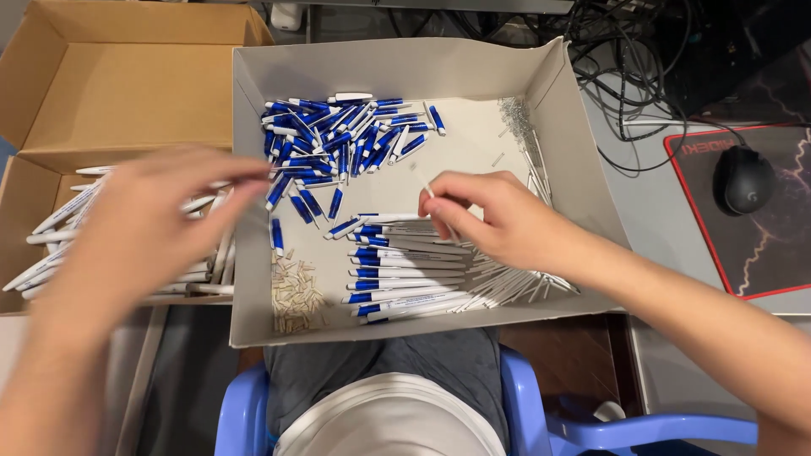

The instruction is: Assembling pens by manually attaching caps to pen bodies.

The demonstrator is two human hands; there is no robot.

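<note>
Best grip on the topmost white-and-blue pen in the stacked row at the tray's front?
Probably pinch the white barrel of the topmost pen mid-length, from above. It lies flat, blue end left, exposed on top; the right hand covers its right end, and neighbours block its near side.

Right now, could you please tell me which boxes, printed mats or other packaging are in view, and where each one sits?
Shallow grey cardboard tray: centre, open, holding blue-and-white pen parts.
Brown cardboard box: top left, flaps open.
Second brown cardboard box: left, under the blurred left hand, holding white pens.
Black mouse mat with red border: right, lightning pattern, black mouse on it.
Right hand: over the tray, pinching a thin white part.
</note>
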